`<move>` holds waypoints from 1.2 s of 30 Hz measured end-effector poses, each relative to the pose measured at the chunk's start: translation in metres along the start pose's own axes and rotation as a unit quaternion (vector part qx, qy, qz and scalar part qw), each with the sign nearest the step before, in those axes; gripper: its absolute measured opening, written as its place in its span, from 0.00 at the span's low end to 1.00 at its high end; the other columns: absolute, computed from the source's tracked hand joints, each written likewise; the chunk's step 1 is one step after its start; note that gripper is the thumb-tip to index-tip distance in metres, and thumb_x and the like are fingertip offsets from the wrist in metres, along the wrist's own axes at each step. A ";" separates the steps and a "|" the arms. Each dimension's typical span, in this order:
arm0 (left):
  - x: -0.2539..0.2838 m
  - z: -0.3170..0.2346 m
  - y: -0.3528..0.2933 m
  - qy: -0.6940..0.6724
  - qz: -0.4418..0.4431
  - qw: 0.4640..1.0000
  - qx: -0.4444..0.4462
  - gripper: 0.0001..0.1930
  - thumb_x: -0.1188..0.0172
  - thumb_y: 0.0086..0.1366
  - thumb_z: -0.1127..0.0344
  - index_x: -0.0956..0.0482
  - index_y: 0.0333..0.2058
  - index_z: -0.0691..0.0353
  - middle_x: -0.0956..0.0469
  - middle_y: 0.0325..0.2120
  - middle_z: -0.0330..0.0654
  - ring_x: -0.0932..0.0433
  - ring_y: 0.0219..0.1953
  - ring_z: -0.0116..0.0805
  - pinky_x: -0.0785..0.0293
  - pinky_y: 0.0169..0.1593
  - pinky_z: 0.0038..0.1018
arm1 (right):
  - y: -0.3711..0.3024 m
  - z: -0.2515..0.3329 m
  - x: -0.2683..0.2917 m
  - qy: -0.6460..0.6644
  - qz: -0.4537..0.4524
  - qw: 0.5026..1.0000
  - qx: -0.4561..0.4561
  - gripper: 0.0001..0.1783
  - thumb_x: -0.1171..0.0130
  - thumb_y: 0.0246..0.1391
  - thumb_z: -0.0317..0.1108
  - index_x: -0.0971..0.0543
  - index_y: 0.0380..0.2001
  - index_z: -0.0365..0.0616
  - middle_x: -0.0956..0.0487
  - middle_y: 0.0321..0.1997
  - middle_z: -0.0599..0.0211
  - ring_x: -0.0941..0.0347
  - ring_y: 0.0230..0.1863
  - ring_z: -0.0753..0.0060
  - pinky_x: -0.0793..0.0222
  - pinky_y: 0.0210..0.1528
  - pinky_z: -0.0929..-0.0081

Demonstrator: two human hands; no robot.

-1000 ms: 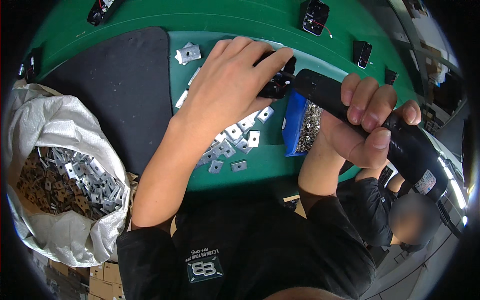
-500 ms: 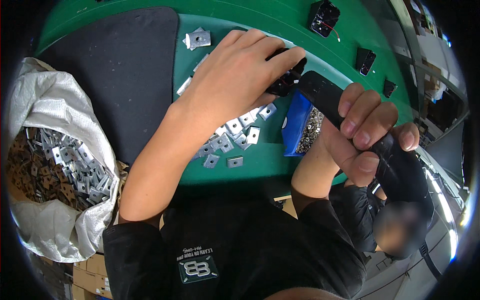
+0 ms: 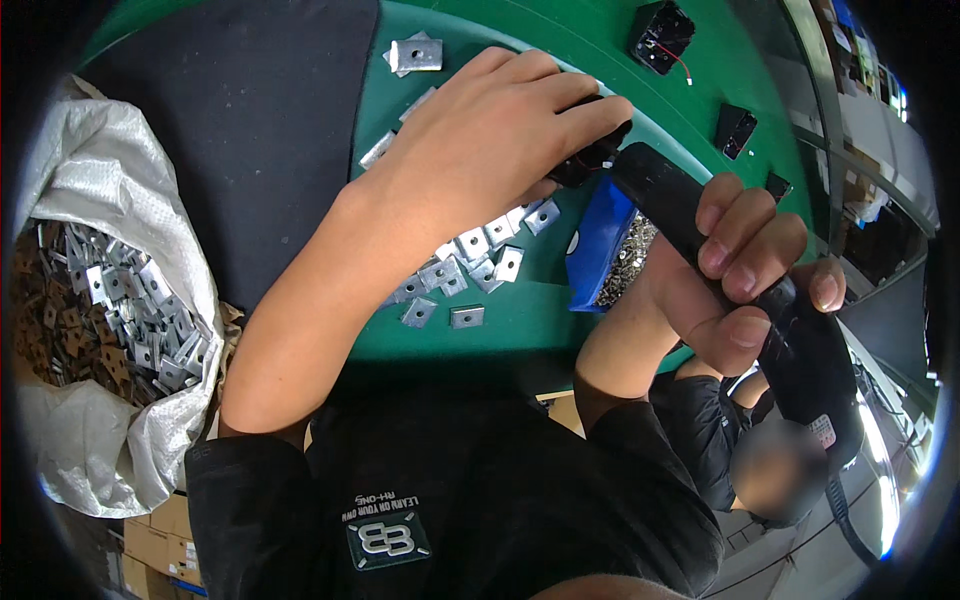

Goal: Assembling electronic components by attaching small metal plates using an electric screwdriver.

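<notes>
Curling over a small black housing [image 3: 585, 168], the left hand [image 3: 490, 130] is gripping it between thumb and fingers and covering much of it. The right hand [image 3: 735, 265] is wrapping around a black electric screwdriver [image 3: 655, 190], whose nose is pointing at the housing from just beside it; whether the bit is touching cannot be told. A dark cable [image 3: 845, 515] is trailing from the tool's rear end.

Below the left hand, silver rectangular plates [image 3: 470, 245] with single holes are lying in a loose heap on the green surface [image 3: 500, 335]. A blue bin [image 3: 592, 250] is standing near the heap, holding small metal screws [image 3: 628, 268]. At the left, a white woven sack [image 3: 150, 190] is gaping open, showing many more metal pieces [image 3: 140, 310], and a black mat [image 3: 270, 130] is lying beside it. Farther off, another black housing [image 3: 662, 30] is resting on the surface with a red wire [image 3: 672, 53] sticking out. Beyond the right forearm, a co-worker [image 3: 690, 430] is wearing a dark shirt.
</notes>
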State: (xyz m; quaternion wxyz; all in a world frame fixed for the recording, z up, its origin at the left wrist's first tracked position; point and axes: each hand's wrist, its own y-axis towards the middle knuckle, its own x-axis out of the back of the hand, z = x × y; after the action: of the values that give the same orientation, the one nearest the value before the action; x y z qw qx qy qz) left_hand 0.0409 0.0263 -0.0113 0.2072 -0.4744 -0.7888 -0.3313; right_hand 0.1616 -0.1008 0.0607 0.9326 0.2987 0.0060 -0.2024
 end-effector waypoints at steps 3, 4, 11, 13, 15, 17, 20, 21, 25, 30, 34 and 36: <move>-0.002 0.002 0.000 -0.003 0.001 1.000 -0.003 0.40 0.26 0.39 0.71 0.28 0.56 0.50 0.25 0.51 0.38 0.29 0.54 0.42 0.34 0.59 0.38 | 0.001 0.000 -0.005 -0.023 -0.010 1.000 0.001 0.32 0.31 0.47 0.33 0.34 0.54 0.63 0.28 0.28 0.74 0.31 0.27 0.69 0.36 0.33 0.69; -0.003 0.002 0.000 -0.002 -0.001 1.000 -0.007 0.40 0.26 0.39 0.71 0.28 0.56 0.50 0.25 0.51 0.38 0.29 0.55 0.42 0.34 0.59 0.38 | 0.001 0.001 -0.006 -0.022 -0.009 1.000 0.000 0.32 0.31 0.47 0.33 0.34 0.54 0.63 0.28 0.28 0.74 0.31 0.27 0.69 0.36 0.33 0.69; 0.001 0.003 0.001 0.004 0.002 1.000 -0.009 0.39 0.27 0.39 0.71 0.28 0.55 0.50 0.25 0.51 0.37 0.30 0.56 0.41 0.35 0.59 0.37 | 0.005 0.005 -0.011 -0.119 0.050 0.991 -0.028 0.22 0.33 0.50 0.40 0.30 0.47 0.64 0.31 0.28 0.81 0.35 0.28 0.79 0.41 0.35 0.74; 0.002 0.002 0.001 -0.001 0.007 1.000 -0.005 0.39 0.27 0.39 0.71 0.28 0.55 0.51 0.25 0.51 0.37 0.30 0.56 0.40 0.35 0.58 0.36 | 0.003 0.005 -0.015 -0.119 0.045 0.992 -0.020 0.16 0.34 0.49 0.36 0.30 0.38 0.60 0.32 0.25 0.81 0.36 0.26 0.77 0.42 0.33 0.74; 0.003 0.004 0.002 -0.007 0.009 1.000 -0.006 0.39 0.27 0.39 0.71 0.29 0.54 0.51 0.25 0.51 0.37 0.30 0.56 0.39 0.35 0.58 0.36 | 0.004 0.006 -0.020 -0.117 0.019 0.992 -0.033 0.15 0.34 0.49 0.35 0.31 0.36 0.59 0.32 0.24 0.80 0.36 0.26 0.77 0.42 0.33 0.74; 0.003 0.003 0.002 -0.024 0.015 1.000 -0.001 0.38 0.27 0.39 0.69 0.29 0.54 0.51 0.25 0.50 0.37 0.29 0.55 0.38 0.35 0.57 0.36 | 0.006 0.000 -0.012 -0.083 -0.008 0.996 -0.025 0.15 0.36 0.48 0.30 0.33 0.32 0.57 0.32 0.23 0.79 0.37 0.25 0.77 0.44 0.33 0.74; 0.000 0.000 0.005 -0.018 0.012 1.000 -0.012 0.38 0.27 0.40 0.69 0.29 0.54 0.52 0.25 0.50 0.37 0.29 0.54 0.38 0.35 0.57 0.36 | 0.004 0.004 -0.003 -0.066 -0.030 0.997 -0.023 0.16 0.37 0.46 0.29 0.34 0.32 0.56 0.33 0.22 0.79 0.38 0.24 0.77 0.44 0.33 0.73; 0.002 0.001 0.004 -0.001 0.015 1.000 -0.011 0.38 0.27 0.40 0.69 0.29 0.54 0.52 0.25 0.50 0.37 0.29 0.54 0.39 0.35 0.58 0.36 | 0.002 -0.001 -0.003 -0.041 -0.030 0.999 0.009 0.18 0.37 0.47 0.24 0.35 0.35 0.53 0.31 0.23 0.73 0.33 0.24 0.71 0.36 0.32 0.68; 0.006 0.005 0.001 0.001 0.024 1.000 -0.009 0.38 0.27 0.40 0.68 0.29 0.55 0.52 0.25 0.50 0.38 0.29 0.54 0.40 0.35 0.58 0.36 | 0.007 -0.013 -0.016 -0.011 -0.047 0.999 0.022 0.18 0.37 0.48 0.23 0.34 0.36 0.52 0.30 0.23 0.70 0.32 0.24 0.68 0.34 0.33 0.65; 0.003 0.002 0.007 -0.006 0.015 1.000 -0.016 0.38 0.28 0.42 0.68 0.29 0.56 0.52 0.25 0.50 0.39 0.29 0.54 0.41 0.35 0.58 0.36 | 0.010 -0.012 -0.004 -0.020 -0.091 0.995 0.044 0.28 0.39 0.50 0.26 0.35 0.55 0.49 0.30 0.22 0.69 0.33 0.22 0.68 0.32 0.31 0.65; -0.003 0.003 0.003 0.026 0.008 0.999 -0.029 0.38 0.27 0.44 0.67 0.30 0.57 0.51 0.25 0.50 0.39 0.29 0.54 0.41 0.35 0.58 0.36 | 0.024 0.054 0.005 0.085 -0.093 0.991 0.041 0.21 0.37 0.50 0.44 0.24 0.43 0.43 0.27 0.28 0.69 0.32 0.33 0.68 0.34 0.43 0.64; 0.003 0.007 -0.004 0.027 0.004 0.999 -0.027 0.38 0.28 0.45 0.67 0.31 0.58 0.50 0.25 0.50 0.38 0.29 0.54 0.40 0.35 0.59 0.36 | 0.037 0.116 0.017 0.037 -0.011 0.996 0.079 0.33 0.27 0.35 0.52 0.26 0.42 0.45 0.19 0.36 0.70 0.24 0.43 0.71 0.40 0.58 0.63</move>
State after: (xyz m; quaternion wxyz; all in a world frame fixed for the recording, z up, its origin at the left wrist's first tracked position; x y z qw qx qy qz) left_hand 0.0363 0.0320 -0.0153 0.2172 -0.4735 -0.7719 -0.3644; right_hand 0.1785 -0.1450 0.1739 0.9032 0.3782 0.0274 -0.2009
